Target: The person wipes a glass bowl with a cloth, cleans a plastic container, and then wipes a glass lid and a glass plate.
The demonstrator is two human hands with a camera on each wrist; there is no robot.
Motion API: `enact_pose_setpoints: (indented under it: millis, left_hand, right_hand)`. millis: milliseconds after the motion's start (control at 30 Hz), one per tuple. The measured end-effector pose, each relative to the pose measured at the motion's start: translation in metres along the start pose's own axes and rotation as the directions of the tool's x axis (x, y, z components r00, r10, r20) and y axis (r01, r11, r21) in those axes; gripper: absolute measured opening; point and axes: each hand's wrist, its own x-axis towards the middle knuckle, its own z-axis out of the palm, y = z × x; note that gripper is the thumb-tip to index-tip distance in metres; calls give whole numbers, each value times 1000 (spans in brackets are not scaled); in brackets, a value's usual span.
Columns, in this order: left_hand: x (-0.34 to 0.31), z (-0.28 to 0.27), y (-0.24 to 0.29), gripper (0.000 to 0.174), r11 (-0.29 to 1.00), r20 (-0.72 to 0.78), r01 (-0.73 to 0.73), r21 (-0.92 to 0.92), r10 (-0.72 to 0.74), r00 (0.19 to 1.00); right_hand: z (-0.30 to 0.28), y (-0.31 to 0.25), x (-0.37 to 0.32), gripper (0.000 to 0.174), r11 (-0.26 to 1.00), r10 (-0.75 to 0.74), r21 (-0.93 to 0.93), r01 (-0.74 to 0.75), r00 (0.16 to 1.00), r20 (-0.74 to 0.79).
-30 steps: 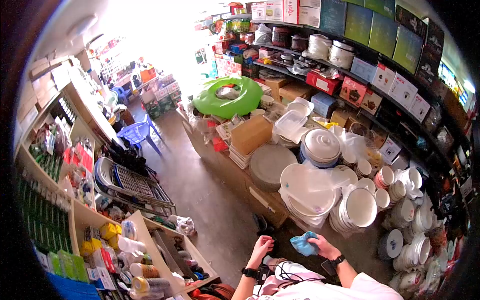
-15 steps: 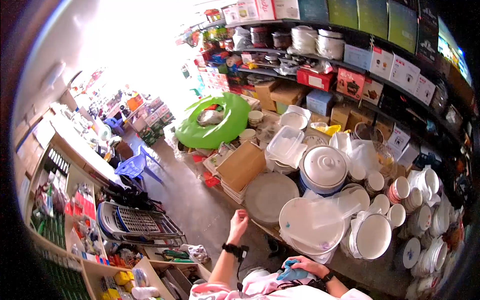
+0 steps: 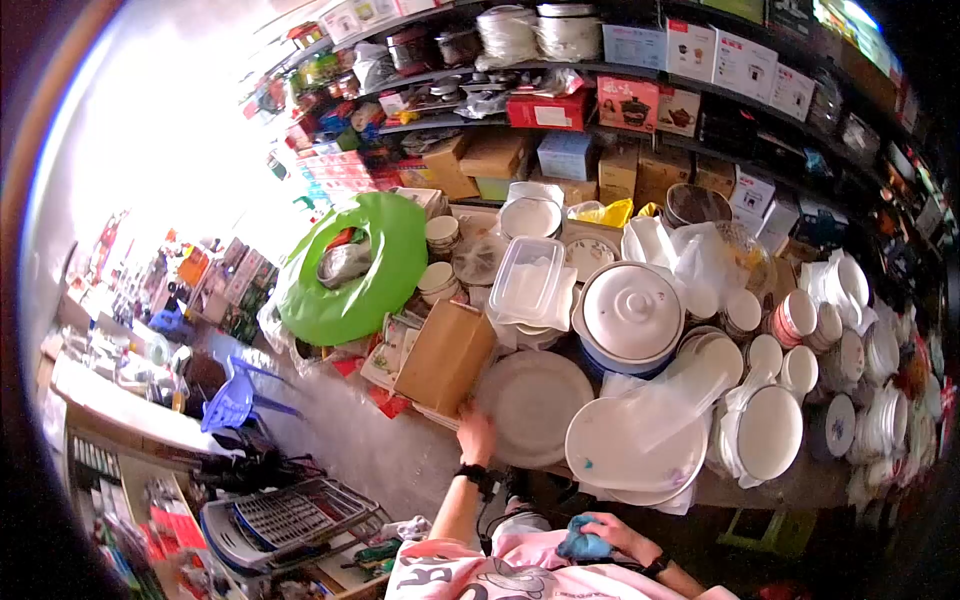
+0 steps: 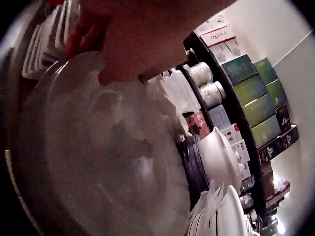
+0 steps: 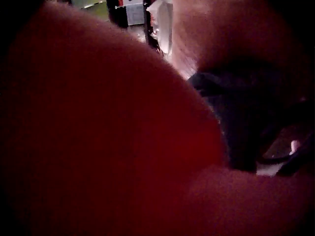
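Note:
My left hand (image 3: pixel 477 438) reaches to the near left rim of a large round grey plate (image 3: pixel 540 415), which lies flat on the table. In the left wrist view, the thumb lies over the face of the plate (image 4: pixel 123 147) while the fingers are at its rim, beside a row of white dishes (image 4: pixel 47 42). Whether they grip the rim I cannot tell. Low in front of the body, my right hand (image 3: pixel 622 540) holds a crumpled blue cloth (image 3: pixel 585 540). Dark, blurred skin fills most of the right wrist view, and the cloth is hidden there.
A cardboard box (image 3: pixel 447 355) sits just left of the plate. To its right are a white lidded pot (image 3: pixel 633 312), a large oval white dish (image 3: pixel 620 455) and stacked bowls (image 3: pixel 768 435). Behind lies a green ring (image 3: pixel 390 270). A folded metal-framed item (image 3: pixel 290 525) stands lower left.
The left hand has moved forward and up to the grey plate. The right hand still holds the blue cloth, now lower and closer to the body. The head view has shifted toward the table.

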Motion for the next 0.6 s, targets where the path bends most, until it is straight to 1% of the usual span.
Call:
enact_pose_setpoints:
  millis: [33,67,100,133,167,200,233,267,300,367,400,433,500,533,567,600]
  left_hand:
    - [-2,-2,0,59,1000,16,-15,8,15,1000]
    - [-7,-2,-1,61,998,-28,-68,4,68,997]
    - [-10,2,-6,63,993,-71,-120,-3,120,990]
    - [-8,5,-12,67,990,-11,-36,-136,35,999]
    - [-7,6,-14,67,989,2,-49,-140,50,999]
    - [-7,9,-16,68,992,-23,-120,-46,119,993]
    - [-8,7,-17,70,981,-40,-188,49,190,981]
    - [-9,5,-20,68,974,-38,-225,8,226,974]
    - [-11,1,-21,68,971,-15,-239,5,239,971]
    - [-10,-4,-18,67,971,24,-231,-62,233,972]
    - [-9,-4,-18,67,968,38,-242,-67,245,969]
    - [-8,-4,-18,67,967,33,-237,-93,241,970]
    - [-11,-8,-17,66,964,41,-235,-123,241,970]
    - [-11,-11,-16,67,960,43,-225,-168,236,971]
    - [-11,-12,-16,67,954,45,-214,-211,228,973]
    - [-10,-11,-17,67,953,52,-215,-212,231,972]
  right_hand:
    - [11,6,12,25,999,25,41,-22,997,-69]
    - [26,-7,21,24,956,135,277,-100,984,-113]
    - [38,-13,34,25,920,228,362,-150,956,-183]
    - [50,-17,46,26,903,230,416,-108,939,-257]
    - [59,-22,58,27,885,233,462,-59,915,-329]
    - [67,-25,69,27,880,240,471,-53,907,-346]
    - [75,-32,80,28,890,190,455,32,880,-435]
    - [83,-36,89,29,895,143,431,113,843,-518]
    - [90,-35,102,30,886,139,431,171,789,-598]
    - [97,-18,132,33,864,106,400,307,665,-739]
    - [98,-20,141,35,871,125,382,308,614,-780]
    - [98,-22,147,35,870,135,384,309,600,-788]
    - [100,-31,153,35,844,257,438,310,482,-838]
    - [96,-11,164,46,804,255,437,402,431,-866]
    - [97,-10,166,46,805,260,438,401,424,-867]
    - [97,-10,169,40,885,213,337,321,365,-906]
